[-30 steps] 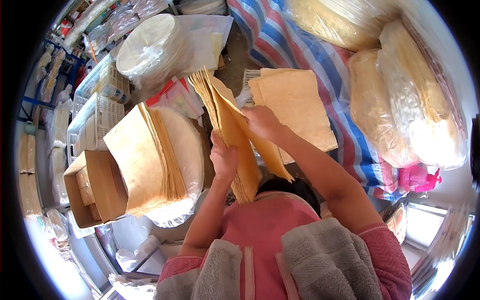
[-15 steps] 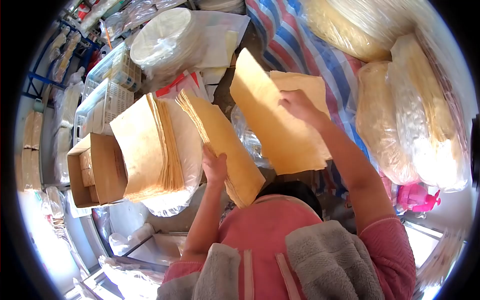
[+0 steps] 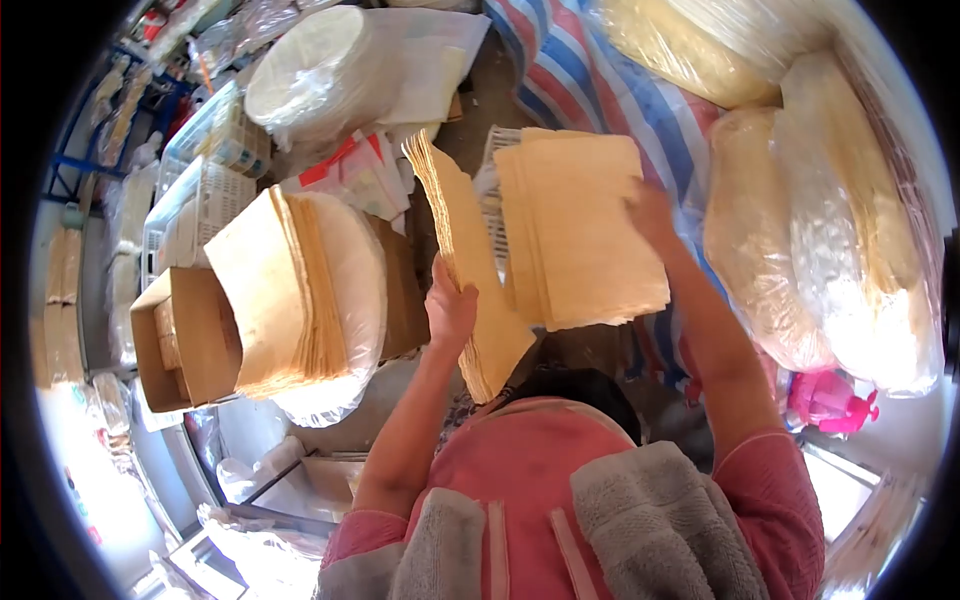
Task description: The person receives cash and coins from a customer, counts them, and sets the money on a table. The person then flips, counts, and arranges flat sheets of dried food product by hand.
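Observation:
My left hand (image 3: 452, 305) is closed around the lower left side of a bundle of thin tan sheets (image 3: 478, 270), held upright with its layered edges showing. To the right, a flat stack of similar tan sheets (image 3: 580, 230) lies over a white plastic basket (image 3: 495, 150), whose slatted side shows at the left. At that stack's right edge is my right hand (image 3: 655, 218). Its fingers are blurred, so their grip cannot be made out. Another pile of tan sheets (image 3: 270, 295) rests on a round, plastic-wrapped stack (image 3: 350, 290) at the left.
An open cardboard box (image 3: 205, 325) stands at the far left, with white plastic crates (image 3: 205, 200) behind it. Blue, white and red striped sheeting (image 3: 600, 90) runs along the back right. Large plastic-wrapped bundles (image 3: 770, 240) and a pink plastic item (image 3: 830, 400) are at the right.
The sheet in my right hand has come down flat on the right stack, and that hand has shifted to the stack's right edge. My left hand's bundle has moved slightly right.

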`<move>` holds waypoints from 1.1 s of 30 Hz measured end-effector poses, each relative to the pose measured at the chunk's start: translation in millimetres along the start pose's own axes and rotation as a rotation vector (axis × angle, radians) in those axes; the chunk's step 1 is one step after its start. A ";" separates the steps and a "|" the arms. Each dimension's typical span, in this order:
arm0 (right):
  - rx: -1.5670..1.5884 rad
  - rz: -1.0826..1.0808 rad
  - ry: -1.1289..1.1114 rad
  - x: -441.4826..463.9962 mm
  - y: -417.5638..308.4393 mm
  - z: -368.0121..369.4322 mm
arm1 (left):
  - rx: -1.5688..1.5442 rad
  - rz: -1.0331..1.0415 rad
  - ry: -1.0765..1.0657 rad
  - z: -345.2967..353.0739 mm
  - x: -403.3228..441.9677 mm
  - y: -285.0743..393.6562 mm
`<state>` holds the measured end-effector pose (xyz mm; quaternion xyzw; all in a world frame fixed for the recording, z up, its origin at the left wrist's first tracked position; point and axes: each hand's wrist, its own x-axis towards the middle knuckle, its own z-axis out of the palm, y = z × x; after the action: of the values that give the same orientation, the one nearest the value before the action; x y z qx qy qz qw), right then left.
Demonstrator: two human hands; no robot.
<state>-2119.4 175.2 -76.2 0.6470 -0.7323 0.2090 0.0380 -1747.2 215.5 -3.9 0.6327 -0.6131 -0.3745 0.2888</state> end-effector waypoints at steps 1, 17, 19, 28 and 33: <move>0.352 0.163 -0.151 -8.3 -29.7 7.6 | -0.004 -0.025 -0.029 2.0 -0.2 10.5; 1.374 0.307 -0.948 -53.5 -184.9 -48.3 | -0.617 -0.183 -0.646 6.2 4.7 5.9; 1.368 0.315 -0.950 -56.1 -185.1 -49.9 | -0.646 -0.172 -0.637 7.0 2.4 2.7; 1.512 0.364 -0.867 -48.9 -192.4 -39.1 | -0.767 -0.225 -0.591 -8.4 11.5 13.2; 1.477 0.370 -0.847 -42.5 -193.1 -35.2 | -0.787 -0.142 -0.601 -8.2 18.1 7.6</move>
<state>-1934.1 212.8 -8.4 0.4000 -0.4554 0.3750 -0.7014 -1745.2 196.1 4.7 0.3799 -0.4368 -0.7621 0.2900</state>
